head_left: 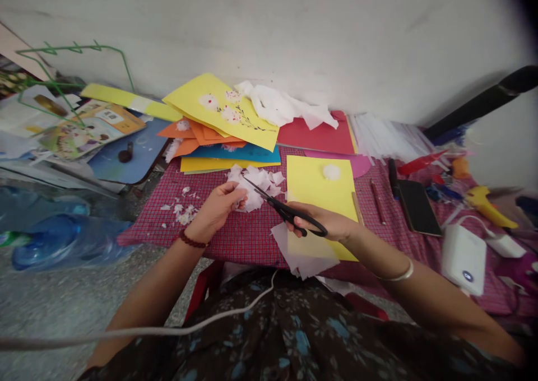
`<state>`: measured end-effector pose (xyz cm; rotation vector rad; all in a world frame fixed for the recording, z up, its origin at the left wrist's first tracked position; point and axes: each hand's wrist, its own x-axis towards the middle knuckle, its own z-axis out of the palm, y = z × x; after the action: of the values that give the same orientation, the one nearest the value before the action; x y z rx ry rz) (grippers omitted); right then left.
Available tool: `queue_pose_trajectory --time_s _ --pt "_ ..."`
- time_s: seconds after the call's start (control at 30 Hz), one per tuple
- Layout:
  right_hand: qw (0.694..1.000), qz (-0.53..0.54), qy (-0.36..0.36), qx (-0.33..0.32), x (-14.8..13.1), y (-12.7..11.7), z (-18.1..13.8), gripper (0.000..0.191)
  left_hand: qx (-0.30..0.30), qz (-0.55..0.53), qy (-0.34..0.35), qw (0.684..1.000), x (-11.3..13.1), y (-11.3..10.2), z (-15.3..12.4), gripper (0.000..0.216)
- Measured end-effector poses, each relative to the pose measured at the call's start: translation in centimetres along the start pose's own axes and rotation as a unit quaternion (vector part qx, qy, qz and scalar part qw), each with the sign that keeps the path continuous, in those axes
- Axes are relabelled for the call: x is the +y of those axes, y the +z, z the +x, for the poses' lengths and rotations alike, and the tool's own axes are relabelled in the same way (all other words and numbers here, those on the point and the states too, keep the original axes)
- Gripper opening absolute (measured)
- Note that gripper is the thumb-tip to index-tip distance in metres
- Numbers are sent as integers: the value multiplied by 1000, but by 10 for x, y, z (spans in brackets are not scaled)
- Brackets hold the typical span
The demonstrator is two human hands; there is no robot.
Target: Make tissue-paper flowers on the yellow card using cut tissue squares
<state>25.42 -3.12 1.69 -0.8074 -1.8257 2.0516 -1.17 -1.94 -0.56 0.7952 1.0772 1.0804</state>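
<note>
My left hand (222, 206), with a beaded bracelet at the wrist, is closed in a pinch on a piece of white tissue paper, its edges hard to tell from the pile behind. In my right hand (321, 219) are black-handled scissors (277, 204), their blades pointing left to just above my left fingertips. White tissue paper pieces (275, 179) lie in a heap behind the blades. Small white snippets (185, 215) are scattered left of my left wrist. Under my right hand is a yellow sheet (302, 179) bearing a white fluffy tuft (332, 172). Translucent white sheets (302, 252) overlap its lower edge.
Decorated yellow paper (202, 98), orange pieces (202, 134) and crumpled white tissue (273, 103) lie along the wall. To the right are a pencil (377, 201), a black phone (419, 206), a white power bank (464, 258) and a yellow glue gun (490, 206). A white cable (202, 320) crosses my lap.
</note>
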Motion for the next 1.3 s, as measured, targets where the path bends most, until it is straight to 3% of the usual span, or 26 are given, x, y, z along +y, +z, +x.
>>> queue_pose_trajectory --time_s 0.37,0.6,0.9,1.3 --pt "998 10 32 52 1 5 1 57 -11 -4 2 1000 -2 0 3 22" --pt "998 25 29 51 3 1 4 57 61 -31 -40 997 4 -10 0 29" --pt "999 30 35 27 16 -7 -3 55 85 -109 52 989 19 -14 4 25" --pt "999 53 -2 -9 14 0 9 61 14 -153 -25 988 9 -7 6 27"
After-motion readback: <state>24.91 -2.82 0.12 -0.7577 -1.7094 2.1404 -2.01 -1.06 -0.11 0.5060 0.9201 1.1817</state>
